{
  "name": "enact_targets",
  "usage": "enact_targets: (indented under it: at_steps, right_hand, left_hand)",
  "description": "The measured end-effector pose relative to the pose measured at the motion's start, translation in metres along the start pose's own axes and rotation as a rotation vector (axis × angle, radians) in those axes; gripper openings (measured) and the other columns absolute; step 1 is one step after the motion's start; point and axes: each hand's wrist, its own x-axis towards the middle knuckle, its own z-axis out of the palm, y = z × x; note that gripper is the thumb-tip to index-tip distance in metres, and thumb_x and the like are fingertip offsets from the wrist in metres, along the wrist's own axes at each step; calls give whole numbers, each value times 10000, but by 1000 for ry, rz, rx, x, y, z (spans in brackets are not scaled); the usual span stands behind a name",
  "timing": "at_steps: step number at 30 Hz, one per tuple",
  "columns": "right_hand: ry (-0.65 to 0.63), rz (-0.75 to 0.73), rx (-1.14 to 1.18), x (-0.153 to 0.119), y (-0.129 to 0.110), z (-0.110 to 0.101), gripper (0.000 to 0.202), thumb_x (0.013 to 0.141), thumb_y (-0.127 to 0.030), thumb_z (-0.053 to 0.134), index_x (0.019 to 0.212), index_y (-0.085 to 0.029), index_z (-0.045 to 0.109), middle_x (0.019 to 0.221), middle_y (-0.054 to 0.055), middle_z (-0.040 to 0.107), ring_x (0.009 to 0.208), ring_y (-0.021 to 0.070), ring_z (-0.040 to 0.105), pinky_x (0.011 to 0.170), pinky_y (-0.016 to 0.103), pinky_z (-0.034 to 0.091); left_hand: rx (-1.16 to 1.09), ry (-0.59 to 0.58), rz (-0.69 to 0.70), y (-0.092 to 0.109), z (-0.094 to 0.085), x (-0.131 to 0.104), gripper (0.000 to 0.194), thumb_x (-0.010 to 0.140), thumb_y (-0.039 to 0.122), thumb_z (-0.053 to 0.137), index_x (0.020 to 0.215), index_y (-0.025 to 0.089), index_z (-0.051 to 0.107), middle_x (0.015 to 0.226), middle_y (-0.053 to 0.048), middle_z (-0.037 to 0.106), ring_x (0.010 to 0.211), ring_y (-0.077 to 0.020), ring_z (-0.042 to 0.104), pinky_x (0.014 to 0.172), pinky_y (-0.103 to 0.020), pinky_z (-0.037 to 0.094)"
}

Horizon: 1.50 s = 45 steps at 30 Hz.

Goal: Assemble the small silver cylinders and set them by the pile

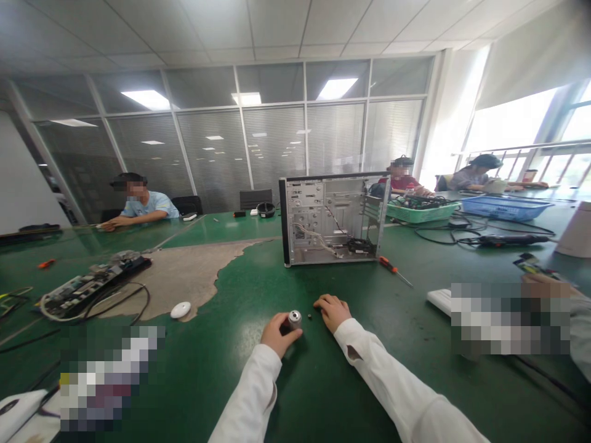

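Note:
My left hand [277, 335] is closed around a small silver cylinder [295, 320] that stands upright on the green table. A dark opening shows in its top; I cannot tell its exact kind. A tiny dark piece [309, 317] lies just right of the cylinder. Beyond that piece, my right hand [333, 311] rests palm down on the tabletop with its fingers stretched forward, holding nothing that I can see. Ahead of both hands stands an open computer case [332, 221], with loose cables and a black part inside. An orange-handled screwdriver [390, 266] lies by its right corner.
To the left are a circuit-board assembly [92, 286] with cables and a round white object [180, 309]. Green [422, 212] and blue [505, 208] baskets stand at the back right. A co-worker's hand [547, 288] shows at the right edge; other people sit farther back.

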Motion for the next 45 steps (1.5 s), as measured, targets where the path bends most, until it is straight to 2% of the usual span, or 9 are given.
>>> enact_targets:
  at_steps: [12,16,19,23,26,29,33,39,45]
  right_hand:
    - [35,-4,42,1,3,2,313,669,-106,394,880,-288,538,952,4,514,917,163,406,756,337,275]
    - [111,-5,145,2,-1,-1,304,652,-91,387,882,-228,530,936,37,513,910,169,423,741,319,323]
    - [190,-132,316,-5,-16,-7,326,639,-72,368,912,-190,503,922,49,505,880,150,443,761,299,351]
    - [165,-325,495,-23,-53,-12,449,597,-65,388,1024,-196,439,978,50,473,906,150,433,799,313,358]
    - [141,-338,494,-32,-74,-12,502,610,-103,428,1101,-196,380,1044,68,440,978,175,389,850,350,322]
    - [121,-326,464,-33,-79,-12,438,659,-145,432,1092,-192,387,1014,69,459,951,172,402,838,350,331]
    - [112,-322,428,-37,-68,-20,371,683,-159,427,1054,-178,414,968,70,487,914,166,423,806,332,358]
    - [141,-260,330,-78,-36,-45,355,695,-183,414,1050,-188,412,969,68,500,914,163,447,801,320,376]
    - [295,-30,-31,-146,42,-76,361,731,-296,390,1078,-197,393,990,69,512,904,158,490,776,291,409]
  left_hand:
    - [12,8,-8,4,1,-1,298,569,246,600,851,152,584,789,-41,580,732,-169,519,690,-291,401]
    - [23,-4,4,1,1,0,307,572,256,600,858,148,577,781,-40,566,724,-164,506,675,-281,394]
    - [18,-20,27,-4,2,1,309,578,270,595,863,153,568,772,-30,546,713,-154,495,659,-266,389]
    - [69,-8,57,-8,4,3,233,561,221,593,781,146,565,676,5,479,624,-119,453,588,-230,372]
    - [130,-26,38,-9,4,3,138,524,105,560,657,135,543,591,31,425,561,-98,414,536,-207,344]
    - [77,-85,54,-10,0,2,181,503,35,516,648,137,550,580,30,447,578,-99,427,559,-207,350]
    - [-186,-128,-17,-12,-1,3,416,512,-19,434,881,136,547,652,8,532,602,-97,484,606,-212,389]
    - [-260,-104,-86,-20,4,7,350,551,53,458,879,123,557,637,-1,559,585,-98,507,616,-220,407]
    - [-246,-104,-72,-22,4,7,301,575,99,483,862,128,570,648,-12,580,602,-106,526,638,-228,415]
